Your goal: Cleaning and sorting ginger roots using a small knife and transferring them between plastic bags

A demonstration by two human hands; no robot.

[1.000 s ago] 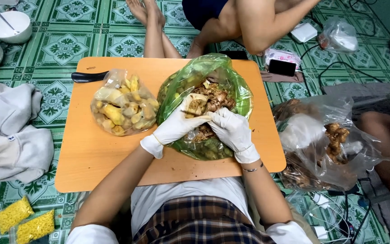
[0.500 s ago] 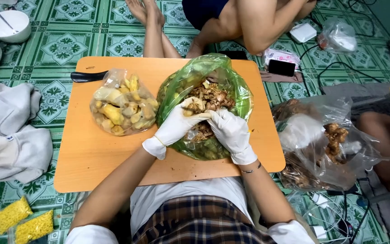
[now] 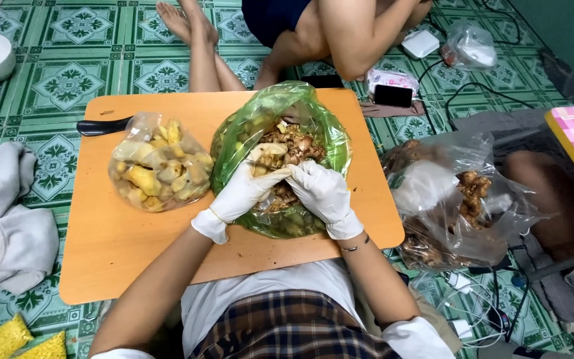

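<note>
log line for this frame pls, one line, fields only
left hand: gloved, on pale piece | right hand: gloved, touching same piece | over: green bag | beside: clear bag of yellow pieces | surface: orange board

Both gloved hands meet over the open green plastic bag (image 3: 280, 119) in the middle of the orange worktop (image 3: 121, 246). The left hand (image 3: 247, 189) and the right hand (image 3: 323, 193) pinch a pale piece of peeled root (image 3: 268, 154) between their fingertips, above the brown scraps heaped in the bag. Just left of it sits a clear bag of yellow peeled pieces (image 3: 161, 169), with a black knife handle (image 3: 104, 125) lying behind. Another person sits cross-legged on the green tiled floor (image 3: 81, 73) beyond.
</note>
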